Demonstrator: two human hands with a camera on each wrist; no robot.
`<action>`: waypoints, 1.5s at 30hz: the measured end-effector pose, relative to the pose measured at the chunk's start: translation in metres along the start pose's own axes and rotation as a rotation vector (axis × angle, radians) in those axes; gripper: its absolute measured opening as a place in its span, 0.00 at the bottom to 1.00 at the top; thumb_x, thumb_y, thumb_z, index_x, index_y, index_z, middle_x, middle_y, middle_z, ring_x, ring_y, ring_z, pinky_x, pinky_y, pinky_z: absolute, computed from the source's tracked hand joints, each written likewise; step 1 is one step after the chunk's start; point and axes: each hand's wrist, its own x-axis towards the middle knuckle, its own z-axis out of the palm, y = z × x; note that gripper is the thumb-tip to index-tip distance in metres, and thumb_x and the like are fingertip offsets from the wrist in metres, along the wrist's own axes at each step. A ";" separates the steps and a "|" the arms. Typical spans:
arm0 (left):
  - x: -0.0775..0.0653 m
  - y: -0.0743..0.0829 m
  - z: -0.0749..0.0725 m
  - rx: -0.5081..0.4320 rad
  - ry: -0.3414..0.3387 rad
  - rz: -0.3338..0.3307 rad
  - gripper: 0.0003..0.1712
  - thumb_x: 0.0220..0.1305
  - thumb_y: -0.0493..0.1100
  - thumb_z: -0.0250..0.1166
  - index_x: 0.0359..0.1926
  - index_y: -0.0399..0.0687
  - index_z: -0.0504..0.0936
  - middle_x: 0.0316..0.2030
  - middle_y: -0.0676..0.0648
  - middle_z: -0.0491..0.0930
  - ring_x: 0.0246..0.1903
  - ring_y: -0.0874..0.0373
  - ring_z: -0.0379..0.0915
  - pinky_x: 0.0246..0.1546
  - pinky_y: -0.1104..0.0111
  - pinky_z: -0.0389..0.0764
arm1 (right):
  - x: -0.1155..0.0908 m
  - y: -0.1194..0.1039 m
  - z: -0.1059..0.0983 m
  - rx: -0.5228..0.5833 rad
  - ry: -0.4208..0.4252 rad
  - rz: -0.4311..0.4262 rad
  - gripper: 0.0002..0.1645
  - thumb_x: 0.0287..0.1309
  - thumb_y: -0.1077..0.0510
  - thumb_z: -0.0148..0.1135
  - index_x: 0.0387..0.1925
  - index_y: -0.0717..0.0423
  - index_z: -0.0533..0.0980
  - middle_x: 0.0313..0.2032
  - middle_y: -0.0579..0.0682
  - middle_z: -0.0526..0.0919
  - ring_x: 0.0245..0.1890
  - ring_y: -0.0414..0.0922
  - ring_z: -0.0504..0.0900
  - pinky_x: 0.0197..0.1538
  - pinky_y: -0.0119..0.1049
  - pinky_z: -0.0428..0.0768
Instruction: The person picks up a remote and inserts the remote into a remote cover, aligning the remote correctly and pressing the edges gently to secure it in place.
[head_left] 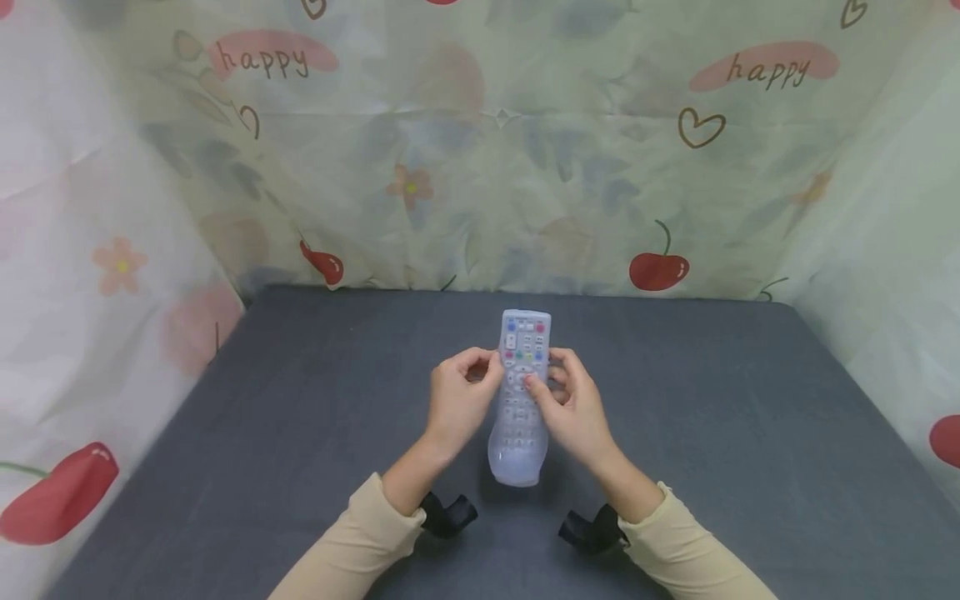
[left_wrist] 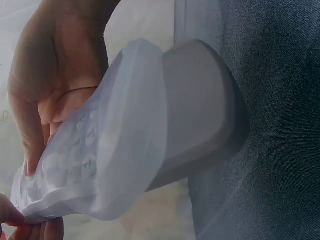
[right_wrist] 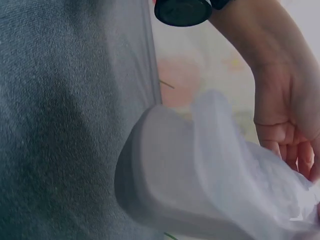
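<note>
A remote control (head_left: 517, 468) with a grey lower end stands nearly upright over the table, held by both hands. Around its upper part sits a translucent soft cover (left_wrist: 132, 130), with the buttons showing through. In the left wrist view, the remote's bare lower end sticks out past the cover's loose rim. My left hand (head_left: 461, 396) pinches the cover's left edge between thumb and fingertips. My right hand (head_left: 579, 408) grips the right side, thumb on the button face and fingers curled behind. The right wrist view shows the left palm and wrist beyond the remote.
A dark grey cloth covers the table (head_left: 300, 467). Behind and beside it hang pale curtains (head_left: 487, 167) printed with cherries, flowers and hearts. Black wrist cameras (head_left: 450, 515) jut inward from below both cuffs, close over the table.
</note>
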 end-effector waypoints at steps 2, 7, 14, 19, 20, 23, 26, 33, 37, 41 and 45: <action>0.000 0.000 0.001 0.002 -0.007 -0.009 0.09 0.59 0.38 0.60 0.30 0.38 0.84 0.26 0.41 0.84 0.24 0.60 0.78 0.23 0.76 0.75 | 0.000 0.000 0.001 0.009 0.011 0.008 0.20 0.59 0.66 0.58 0.52 0.63 0.66 0.43 0.69 0.81 0.32 0.56 0.85 0.33 0.36 0.83; 0.000 -0.001 0.002 0.010 -0.013 -0.002 0.09 0.60 0.38 0.60 0.30 0.38 0.84 0.26 0.42 0.84 0.24 0.62 0.78 0.24 0.76 0.76 | -0.001 0.001 0.002 0.034 0.030 0.010 0.20 0.60 0.67 0.57 0.53 0.64 0.65 0.44 0.68 0.80 0.33 0.55 0.85 0.34 0.35 0.83; -0.002 0.002 0.002 0.022 -0.011 -0.004 0.09 0.59 0.38 0.60 0.30 0.38 0.84 0.26 0.42 0.84 0.25 0.60 0.79 0.25 0.75 0.77 | 0.000 0.000 0.002 0.082 0.051 0.012 0.20 0.60 0.67 0.56 0.53 0.65 0.65 0.44 0.69 0.80 0.30 0.45 0.85 0.34 0.34 0.82; -0.003 0.003 0.002 0.027 -0.011 -0.001 0.08 0.58 0.38 0.60 0.28 0.39 0.84 0.25 0.42 0.84 0.24 0.61 0.77 0.25 0.75 0.76 | -0.002 -0.002 0.002 0.111 0.061 0.034 0.20 0.61 0.68 0.55 0.54 0.64 0.65 0.45 0.69 0.79 0.30 0.40 0.85 0.35 0.34 0.83; -0.003 0.004 0.001 0.028 -0.013 0.001 0.08 0.58 0.38 0.60 0.28 0.39 0.84 0.25 0.42 0.84 0.24 0.62 0.76 0.25 0.75 0.76 | -0.002 -0.003 0.002 0.116 0.062 0.036 0.20 0.61 0.68 0.55 0.54 0.64 0.65 0.45 0.69 0.79 0.30 0.40 0.85 0.35 0.34 0.83; -0.002 0.003 0.001 0.026 -0.017 0.006 0.08 0.59 0.38 0.60 0.28 0.39 0.83 0.24 0.43 0.83 0.23 0.63 0.75 0.25 0.75 0.76 | -0.001 -0.004 0.003 0.132 0.056 0.043 0.20 0.61 0.68 0.54 0.54 0.64 0.64 0.46 0.69 0.79 0.30 0.37 0.84 0.35 0.33 0.82; -0.001 0.003 0.000 0.021 -0.025 0.002 0.08 0.59 0.38 0.60 0.29 0.39 0.84 0.24 0.43 0.83 0.22 0.64 0.74 0.24 0.75 0.75 | 0.000 -0.004 0.003 0.143 0.044 0.059 0.20 0.61 0.68 0.54 0.55 0.64 0.64 0.46 0.70 0.78 0.31 0.36 0.84 0.36 0.33 0.82; 0.003 0.001 -0.001 0.050 -0.037 0.004 0.09 0.61 0.39 0.60 0.33 0.38 0.84 0.25 0.43 0.83 0.23 0.63 0.74 0.25 0.75 0.74 | 0.004 -0.004 0.001 0.120 0.017 0.098 0.22 0.61 0.67 0.55 0.56 0.63 0.63 0.48 0.68 0.79 0.34 0.43 0.84 0.36 0.36 0.83; 0.004 0.001 -0.002 0.064 -0.068 -0.001 0.12 0.62 0.43 0.60 0.37 0.38 0.84 0.26 0.43 0.83 0.25 0.59 0.77 0.28 0.73 0.77 | 0.004 -0.003 0.001 0.109 0.000 0.108 0.22 0.61 0.66 0.55 0.56 0.63 0.63 0.48 0.68 0.79 0.36 0.48 0.85 0.37 0.37 0.83; 0.006 0.002 -0.004 0.072 -0.113 -0.025 0.18 0.61 0.48 0.63 0.44 0.38 0.82 0.28 0.43 0.84 0.28 0.56 0.80 0.29 0.70 0.79 | 0.004 -0.002 0.001 0.095 -0.020 0.100 0.22 0.61 0.65 0.55 0.56 0.62 0.63 0.48 0.68 0.79 0.37 0.52 0.85 0.37 0.38 0.83; 0.007 0.001 -0.004 0.087 -0.144 -0.027 0.18 0.59 0.48 0.65 0.42 0.36 0.83 0.27 0.42 0.83 0.27 0.57 0.79 0.27 0.71 0.79 | 0.004 -0.002 0.001 0.080 -0.047 0.089 0.22 0.61 0.64 0.56 0.56 0.62 0.63 0.47 0.68 0.79 0.36 0.55 0.85 0.37 0.39 0.83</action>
